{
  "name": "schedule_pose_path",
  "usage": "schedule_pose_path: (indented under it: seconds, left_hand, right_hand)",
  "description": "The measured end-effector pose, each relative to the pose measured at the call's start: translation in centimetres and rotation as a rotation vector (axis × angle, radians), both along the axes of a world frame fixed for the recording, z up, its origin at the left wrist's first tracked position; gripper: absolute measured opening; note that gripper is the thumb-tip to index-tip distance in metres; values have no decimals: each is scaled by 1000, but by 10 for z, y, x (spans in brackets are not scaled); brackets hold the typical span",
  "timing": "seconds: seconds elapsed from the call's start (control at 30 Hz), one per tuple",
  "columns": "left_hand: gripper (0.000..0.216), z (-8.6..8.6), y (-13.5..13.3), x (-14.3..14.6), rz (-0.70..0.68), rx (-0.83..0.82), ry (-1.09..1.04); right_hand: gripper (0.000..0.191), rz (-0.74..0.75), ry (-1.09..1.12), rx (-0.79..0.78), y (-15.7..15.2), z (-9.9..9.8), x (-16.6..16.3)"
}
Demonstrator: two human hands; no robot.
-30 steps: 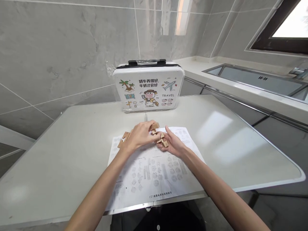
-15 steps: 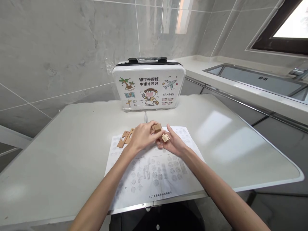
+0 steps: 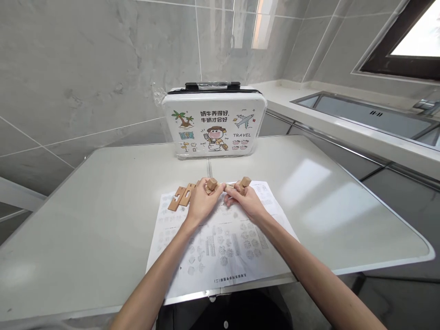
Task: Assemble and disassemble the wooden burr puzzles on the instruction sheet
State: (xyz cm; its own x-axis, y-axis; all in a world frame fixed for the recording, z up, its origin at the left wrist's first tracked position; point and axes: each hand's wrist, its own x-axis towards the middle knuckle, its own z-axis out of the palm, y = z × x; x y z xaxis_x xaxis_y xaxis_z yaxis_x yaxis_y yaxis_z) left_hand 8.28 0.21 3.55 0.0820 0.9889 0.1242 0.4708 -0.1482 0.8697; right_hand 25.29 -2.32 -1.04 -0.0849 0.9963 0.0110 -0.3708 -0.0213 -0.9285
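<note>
Over the printed sheet (image 3: 195,275), both hands are close together with small wooden puzzle pieces in them. My left hand (image 3: 202,201) is closed on a wooden puzzle piece (image 3: 212,184), whose square end sticks up past the fingers. My right hand (image 3: 248,199) is closed around another wooden piece (image 3: 245,181) with its block end pointing up. A pale bit of wood (image 3: 229,186) shows between the two hands; I cannot tell which piece it belongs to. Flat notched wooden pieces (image 3: 176,198) lie on the sheet just left of my left hand, partly covered by it.
A white cartoon-printed case (image 3: 215,123) in clear plastic stands at the back of the light folding table (image 3: 103,206). Grey tiled wall rises behind. To the right are a counter with a sink (image 3: 364,114) and a tap (image 3: 426,106).
My hands have moved apart slightly, the left one leftward, the right one rightward. A wooden block end now stands up at my right hand, and each hand has its own piece end showing.
</note>
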Motion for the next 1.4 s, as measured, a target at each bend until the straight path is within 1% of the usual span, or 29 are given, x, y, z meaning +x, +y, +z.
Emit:
schedule_pose_path:
  seconds: [0.07, 0.13, 0.2, 0.27, 0.33, 0.37, 0.43, 0.5, 0.57, 0.67, 0.73, 0.83, 0.93, 1.03, 1.17, 1.23, 1.33, 1.4]
  left_hand:
    - [30, -4, 0, 1, -23, -14, -39]
    - [34, -6, 0, 1, -65, -73, -164]
    - [40, -7, 1, 1, -129, -212, -373]
    - [41, -6, 3, 1, -212, -371, -615]
    - [34, -6, 4, 1, -297, -459, -784]
    - [29, -6, 4, 2, -328, -474, -826]
    - [20, -8, 4, 2, -357, -481, -846]
    - [19, -11, 2, 2, -380, -468, -805]
    - [24, -16, 1, 3, -440, -422, -720]
    - [43, -21, -2, 4, -556, -338, -624]
    - [57, -23, -3, 4, -587, -318, -606]
    - [70, -22, -8, 5, -555, -316, -531]
    - [72, -23, -12, 5, -499, -318, -435]
    - [74, -25, -15, 4, -449, -271, -317]
    - [89, -25, -17, 2, -394, -191, -197]
    - [87, -23, -18, 2, -382, -135, -141]
    - [78, -21, -18, 1, -355, -20, 6]
    - [76, -21, -18, 1, -324, 51, 93]
  right_hand:
    - [53, -81, -82, 47, -1, 0, -2]
    - [56, -131, -124, 79, -1, 0, -2]
    - [57, -162, -125, 86, 0, 0, -1]
    - [58, -181, -86, 70, 1, -1, 1]
    - [58, -184, -34, 39, 2, -3, 3]
    - [57, -181, -13, 22, 3, -4, 3]
    - [53, -172, 11, -3, 4, -6, 4]
    - [49, -154, 11, -13, 4, -6, 3]
    - [47, -141, -1, -15, 4, -6, 3]
    - [47, -136, -18, -8, 3, -4, 2]
    - [48, -137, -14, 7, 2, -2, 2]
    - [52, -137, -11, 24, 0, 1, 2]
    - [54, -183, -100, 54, -1, 1, 3]
    - [53, -222, -167, 80, -2, -1, 4]
    - [51, -221, -189, 85, -3, -1, 3]
    - [50, -217, -192, 91, -4, -1, 2]
    - [49, -225, -196, 92, -4, 0, 2]
    - [49, -232, -195, 83, -4, -1, 1]
